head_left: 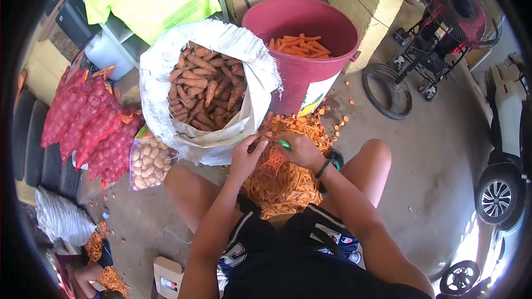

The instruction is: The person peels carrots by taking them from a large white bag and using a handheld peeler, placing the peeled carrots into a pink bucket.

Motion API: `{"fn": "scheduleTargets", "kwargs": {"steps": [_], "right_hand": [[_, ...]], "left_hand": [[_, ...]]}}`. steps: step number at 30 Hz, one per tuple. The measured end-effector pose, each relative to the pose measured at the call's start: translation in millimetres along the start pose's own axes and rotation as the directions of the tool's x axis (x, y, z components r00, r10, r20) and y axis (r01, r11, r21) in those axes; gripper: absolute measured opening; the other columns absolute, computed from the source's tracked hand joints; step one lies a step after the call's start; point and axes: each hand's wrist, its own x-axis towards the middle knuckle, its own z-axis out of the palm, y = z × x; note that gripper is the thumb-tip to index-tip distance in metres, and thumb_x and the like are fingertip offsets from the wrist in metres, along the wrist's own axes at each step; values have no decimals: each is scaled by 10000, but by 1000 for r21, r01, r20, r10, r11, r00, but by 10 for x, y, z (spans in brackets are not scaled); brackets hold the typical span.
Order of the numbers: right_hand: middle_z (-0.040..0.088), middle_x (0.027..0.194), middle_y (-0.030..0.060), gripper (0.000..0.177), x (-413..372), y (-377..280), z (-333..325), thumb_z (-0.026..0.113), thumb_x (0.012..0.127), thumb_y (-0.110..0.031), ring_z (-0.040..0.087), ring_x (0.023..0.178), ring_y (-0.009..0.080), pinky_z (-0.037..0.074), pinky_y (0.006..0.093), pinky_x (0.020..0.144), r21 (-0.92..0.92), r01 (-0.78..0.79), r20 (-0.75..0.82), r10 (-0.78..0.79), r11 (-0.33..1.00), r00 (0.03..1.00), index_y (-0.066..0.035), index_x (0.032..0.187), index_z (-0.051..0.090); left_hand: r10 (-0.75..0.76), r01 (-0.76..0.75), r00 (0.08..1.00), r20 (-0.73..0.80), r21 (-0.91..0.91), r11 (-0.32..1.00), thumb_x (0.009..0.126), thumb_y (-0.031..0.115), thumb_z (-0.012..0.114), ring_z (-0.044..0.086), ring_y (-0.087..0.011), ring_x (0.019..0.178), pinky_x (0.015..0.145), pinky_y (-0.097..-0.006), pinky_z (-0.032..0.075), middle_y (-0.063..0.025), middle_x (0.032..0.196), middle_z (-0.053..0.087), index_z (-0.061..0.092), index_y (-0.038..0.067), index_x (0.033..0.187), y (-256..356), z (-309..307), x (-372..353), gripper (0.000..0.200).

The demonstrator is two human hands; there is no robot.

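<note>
My left hand (246, 156) is closed around a carrot (266, 136), which is mostly covered by the fingers. Close beside it, my right hand (300, 150) grips a green-handled peeler (285, 144); its blade is hidden. Under both hands lies a heap of orange carrot peelings (282, 192) between my legs, with a red-orange piece with holes (274, 161) just below the fingers. A white sack (158, 99) of unpeeled carrots (208, 86) stands ahead to the left. Right of it is a dark red tub (302, 8) with peeled carrots (300, 46) inside.
Red net bags of onions (91, 119) and a bag of potatoes (149, 161) stand at the left. A pedestal fan (460, 5) and its round base (387, 92) are at the right. Another person's leg (88, 278) shows at lower left, near more peelings (112, 281).
</note>
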Motion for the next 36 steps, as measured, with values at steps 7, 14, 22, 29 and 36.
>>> {"fn": "scheduleTargets", "kwargs": {"steps": [7,14,22,29,36], "right_hand": [[680,897,211,269,-63,23,-17,699,882,-298,671,844,402,540,488,740,-59,-53,44,56,997,997,-72,1020,649],[670,900,230,502,24,461,46,736,843,-441,661,878,406,514,495,785,-38,-155,322,159,987,933,-18,1085,617],[668,901,123,618,30,-218,-32,905,708,-349,677,836,243,538,355,770,239,100,-95,-79,966,992,-27,1146,611],[686,987,139,531,129,-30,-111,888,723,-277,706,856,319,570,387,726,53,187,-209,-172,981,963,-56,1112,601],[706,961,114,520,190,141,-374,892,717,-351,722,825,253,585,396,708,62,-105,-332,119,993,936,-66,1055,617]], "left_hand": [[5,-14,994,113,74,997,927,285,722,662,-146,796,722,-300,512,-96,876,738,700,-43,1091,178,127,-20,367],[-334,352,932,139,-565,746,1006,239,609,628,-97,845,689,-256,532,-52,1077,659,607,31,1325,101,25,23,381],[-385,393,898,213,-781,486,1058,176,472,672,-190,1021,843,-352,586,-98,1274,610,394,66,1497,91,11,20,459],[-340,524,852,399,-646,556,1056,186,479,683,-180,992,789,-299,588,-99,1237,635,410,83,1492,136,-65,-111,453],[-296,532,845,444,-650,542,1050,203,503,682,-170,886,729,-302,581,-93,1178,641,423,84,1484,35,-101,-124,458]]}}
